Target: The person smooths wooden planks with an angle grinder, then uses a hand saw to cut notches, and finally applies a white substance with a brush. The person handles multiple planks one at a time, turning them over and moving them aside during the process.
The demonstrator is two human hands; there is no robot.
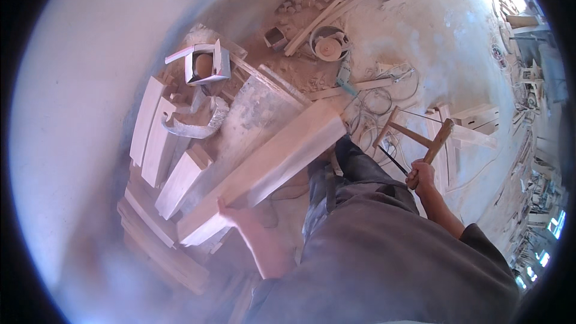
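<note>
My left hand [231,215] grips the near end of a long pale wooden beam [270,165] that lies at a slant across a dusty work surface [255,117]. The beam's far end points up and right, toward my dark-trousered leg [360,168]. My right hand [421,175] is out to the right, closed around the wooden handle of a hammer [433,142] whose head points up and left. My dark shirt fills the lower right of the view.
Several short pale boards [157,132] lie in a row at the left, with stacked planks [162,246] below them. A curved metal piece [201,123], an open box [204,63], a round pan [329,45], loose sticks, wires and a small wooden stool [474,123] lie around on the dusty floor.
</note>
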